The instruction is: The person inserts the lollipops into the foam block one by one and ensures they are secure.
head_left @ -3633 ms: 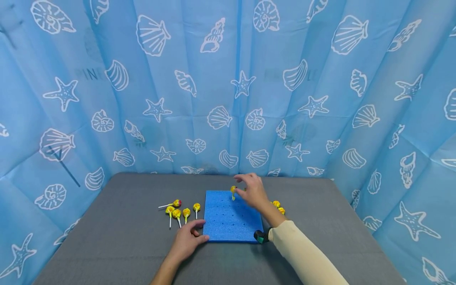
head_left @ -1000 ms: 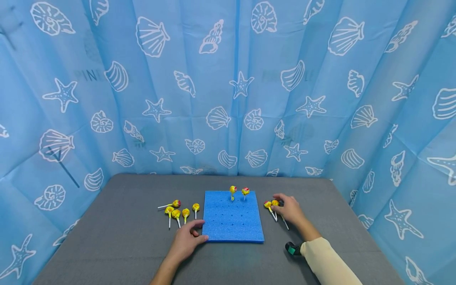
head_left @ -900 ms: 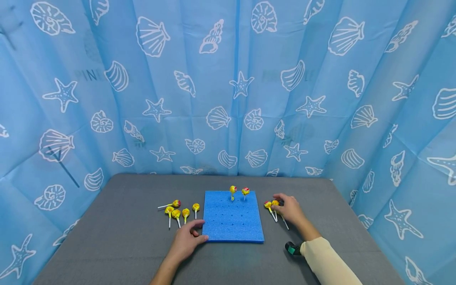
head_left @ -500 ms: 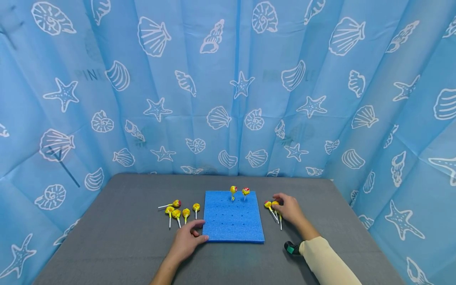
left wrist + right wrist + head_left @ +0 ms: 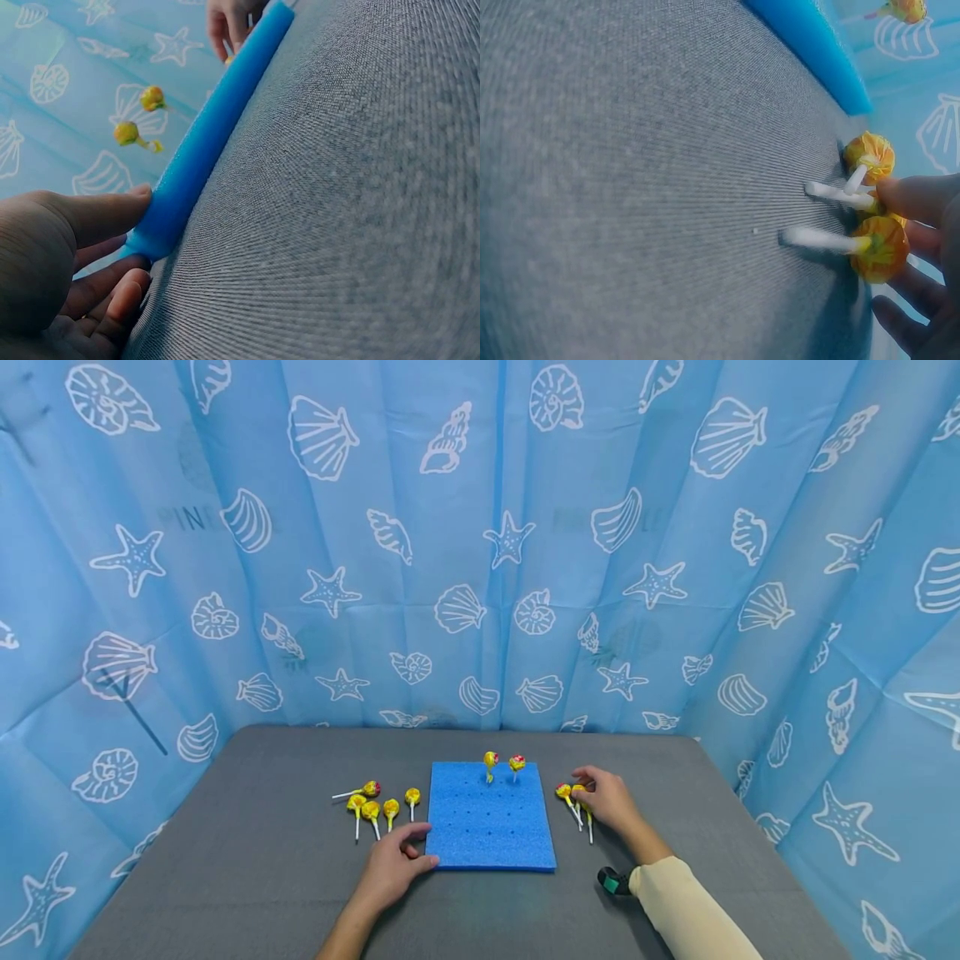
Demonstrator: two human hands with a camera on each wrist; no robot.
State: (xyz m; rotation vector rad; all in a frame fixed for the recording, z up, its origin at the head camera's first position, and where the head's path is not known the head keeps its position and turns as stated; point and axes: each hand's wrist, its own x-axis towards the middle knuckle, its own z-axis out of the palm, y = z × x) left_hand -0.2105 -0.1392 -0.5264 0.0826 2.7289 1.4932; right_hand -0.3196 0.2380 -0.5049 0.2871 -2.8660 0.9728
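A blue foam board (image 5: 491, 827) with rows of holes lies flat on the grey table (image 5: 262, 877). Two yellow lollipops (image 5: 491, 760) (image 5: 517, 763) stand upright in its far row. My left hand (image 5: 416, 852) holds the board's near left corner, thumb (image 5: 112, 214) on top and fingers (image 5: 112, 281) below the edge. My right hand (image 5: 588, 789) is curled over a small cluster of lollipops (image 5: 564, 792) right of the board. In the right wrist view its fingertips (image 5: 919, 196) pinch one lollipop's head, whose stick (image 5: 838, 194) points away, beside another lollipop (image 5: 881, 247).
Several more yellow lollipops (image 5: 375, 806) lie on the table left of the board. A blue curtain with shell prints (image 5: 480, 568) closes off the back and both sides. A small dark and green device (image 5: 613, 882) shows at my right wrist.
My right hand left the board's far edge, where a second lollipop now stands, and came down on the right cluster. In the last second one stick there swung towards me. The left hand stayed.
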